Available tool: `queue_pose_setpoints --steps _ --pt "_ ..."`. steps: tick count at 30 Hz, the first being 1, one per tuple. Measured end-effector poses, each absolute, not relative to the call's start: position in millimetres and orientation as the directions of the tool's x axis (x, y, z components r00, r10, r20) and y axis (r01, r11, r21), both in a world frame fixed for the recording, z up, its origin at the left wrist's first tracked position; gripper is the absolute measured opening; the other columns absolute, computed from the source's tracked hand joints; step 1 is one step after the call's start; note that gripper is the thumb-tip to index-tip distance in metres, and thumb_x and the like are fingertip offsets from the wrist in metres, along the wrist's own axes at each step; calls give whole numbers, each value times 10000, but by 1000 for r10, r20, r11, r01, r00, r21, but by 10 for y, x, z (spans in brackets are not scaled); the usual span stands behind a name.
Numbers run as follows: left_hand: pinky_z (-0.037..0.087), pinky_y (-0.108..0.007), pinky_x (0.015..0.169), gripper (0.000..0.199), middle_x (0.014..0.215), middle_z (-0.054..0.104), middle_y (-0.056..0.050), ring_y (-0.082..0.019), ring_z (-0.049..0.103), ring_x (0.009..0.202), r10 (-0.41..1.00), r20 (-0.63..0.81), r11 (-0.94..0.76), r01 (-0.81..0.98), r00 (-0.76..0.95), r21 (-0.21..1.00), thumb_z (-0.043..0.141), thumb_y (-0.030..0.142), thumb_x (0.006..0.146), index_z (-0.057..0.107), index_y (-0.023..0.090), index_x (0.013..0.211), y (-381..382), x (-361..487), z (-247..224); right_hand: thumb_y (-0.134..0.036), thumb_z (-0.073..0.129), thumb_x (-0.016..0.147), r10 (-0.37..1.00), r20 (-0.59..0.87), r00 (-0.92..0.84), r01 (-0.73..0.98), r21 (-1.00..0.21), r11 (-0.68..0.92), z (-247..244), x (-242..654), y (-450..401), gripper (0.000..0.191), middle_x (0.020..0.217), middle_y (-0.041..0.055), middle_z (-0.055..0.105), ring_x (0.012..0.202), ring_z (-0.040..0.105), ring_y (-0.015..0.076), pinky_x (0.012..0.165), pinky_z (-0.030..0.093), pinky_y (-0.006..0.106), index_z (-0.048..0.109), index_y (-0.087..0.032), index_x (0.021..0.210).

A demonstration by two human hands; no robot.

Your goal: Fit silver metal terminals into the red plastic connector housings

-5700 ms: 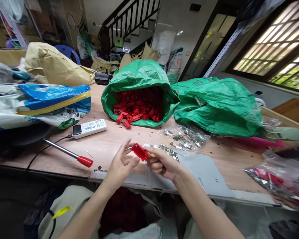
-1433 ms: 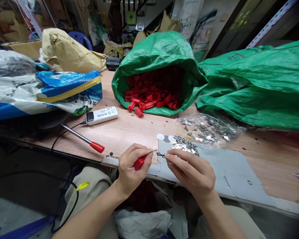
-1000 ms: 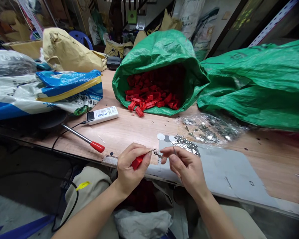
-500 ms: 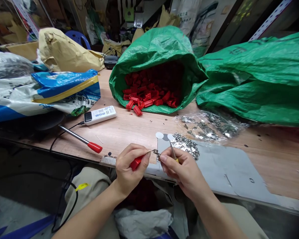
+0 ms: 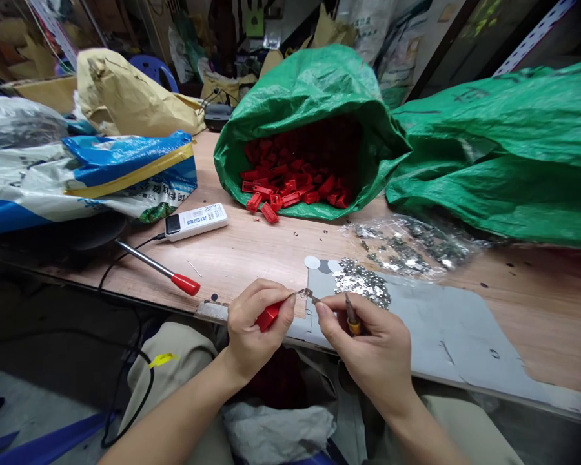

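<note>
My left hand (image 5: 257, 326) is closed around a red plastic piece (image 5: 268, 316). At its thumb and index tips is the end of a small metal piece (image 5: 308, 293), raised over the table edge. My right hand (image 5: 375, 339) pinches the other end of that metal between thumb and index finger. Tucked in the same hand is a pointed tool (image 5: 352, 314) with a dark tip and a yellow collar; its rear part is hidden in the palm. Just beyond lies a pile of small shiny metal parts (image 5: 361, 283) on a grey sheet (image 5: 430, 320).
A green sack (image 5: 300, 84) opens toward me, full of red plastic pieces (image 5: 295, 184). A clear bag of metal parts (image 5: 411, 245) lies to the right, before another green sack (image 5: 503, 155). Leftward are a white device (image 5: 196, 221) on a cable and a red-tipped metal rod (image 5: 157, 266).
My right hand has shifted slightly right and turned, so the pointed tool now shows its yellow collar. The left hand is nearly still. The view has moved a little.
</note>
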State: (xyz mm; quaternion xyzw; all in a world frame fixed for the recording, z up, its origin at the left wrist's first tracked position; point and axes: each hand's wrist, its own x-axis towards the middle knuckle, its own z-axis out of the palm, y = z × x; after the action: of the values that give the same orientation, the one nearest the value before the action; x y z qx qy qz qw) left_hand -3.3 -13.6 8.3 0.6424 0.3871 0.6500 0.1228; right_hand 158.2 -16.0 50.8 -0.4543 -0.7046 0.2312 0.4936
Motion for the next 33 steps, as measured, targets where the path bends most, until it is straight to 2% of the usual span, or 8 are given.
queue_pose_setpoints --steps 13,26,29,33 --pt "565 -238 713 154 829 692 -26 -124 670 761 674 726 -650 357 -138 671 680 37 842 678 167 923 -142 -38 83 -197 668 898 852 515 -97 489 -720 491 522 1581 -157 139 546 -58 449 472 335 100 455 284 249 685 -197 761" --pt "588 -243 690 132 812 693 -41 -131 682 733 628 771 -659 455 -105 598 680 49 841 663 165 903 -165 -23 102 -163 663 912 795 589 -141 564 -613 554 511 1583 -180 127 540 -55 446 455 360 100 454 312 246 682 -197 792" --pt "594 -239 679 129 803 696 -40 -131 688 723 603 792 -661 496 -95 563 680 53 841 658 167 896 -171 -7 107 -164 666 910 778 611 -147 596 -573 563 496 1570 -204 130 534 -47 495 438 395 99 457 340 244 678 -201 786" --pt "596 -235 665 115 785 698 -34 -127 685 702 606 789 -642 521 -105 562 674 64 848 655 174 877 -172 4 116 -150 653 924 723 659 -208 621 -482 618 453 1565 -231 125 585 -19 621 452 514 120 491 428 252 681 -223 827"
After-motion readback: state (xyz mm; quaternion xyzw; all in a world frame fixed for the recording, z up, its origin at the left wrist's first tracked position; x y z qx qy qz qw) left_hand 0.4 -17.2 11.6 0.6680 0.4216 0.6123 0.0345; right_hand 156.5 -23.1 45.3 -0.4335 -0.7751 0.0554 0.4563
